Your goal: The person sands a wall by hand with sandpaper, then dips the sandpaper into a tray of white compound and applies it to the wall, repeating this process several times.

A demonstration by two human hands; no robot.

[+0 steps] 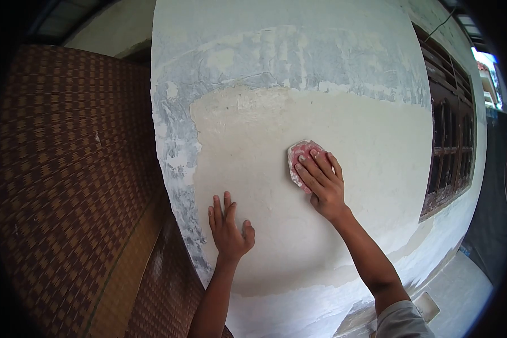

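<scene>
A pale plastered wall (366, 146) fills the view, cream in the middle with patchy grey and white scraped areas along its top and left edge. My right hand (321, 183) presses a folded piece of pinkish-red sandpaper (299, 155) flat against the wall, fingers spread over it. My left hand (228, 228) rests flat on the wall lower and to the left, fingers together and pointing up, holding nothing.
A brown woven mat (73, 186) hangs or leans to the left of the wall's corner. A dark wooden window frame (450, 152) is set in the wall at the right. Pale floor tiles (462, 293) show at the lower right.
</scene>
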